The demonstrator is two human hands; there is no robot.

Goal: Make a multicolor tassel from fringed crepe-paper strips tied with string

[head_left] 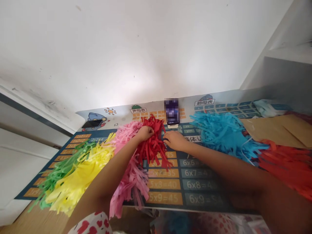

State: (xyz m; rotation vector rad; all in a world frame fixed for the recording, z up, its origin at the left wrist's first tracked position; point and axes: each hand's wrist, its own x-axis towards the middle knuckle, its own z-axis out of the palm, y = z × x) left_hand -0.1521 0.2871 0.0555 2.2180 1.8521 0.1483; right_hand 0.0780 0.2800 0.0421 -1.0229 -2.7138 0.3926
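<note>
A bundle of red paper fringe (152,143) lies on the table mat in front of me. My left hand (145,132) is closed at its upper left part, thumb and fingers pinched together on the red strips. Just to the right of the bundle is my right hand (175,140), its fingers curled toward the red strips. Its fingertips are bent together at the bundle's edge, and what they hold is too small to make out. Pink paper fringe (135,177) lies under and beside my left forearm, partly covered by it.
Yellow fringe (80,172) and green fringe (60,165) lie at the left. Blue fringe (221,133), orange-red fringe (287,165) and brown paper (275,128) are at the right. A phone (172,112) leans upright at the back; a dark flat device (92,123) lies back left.
</note>
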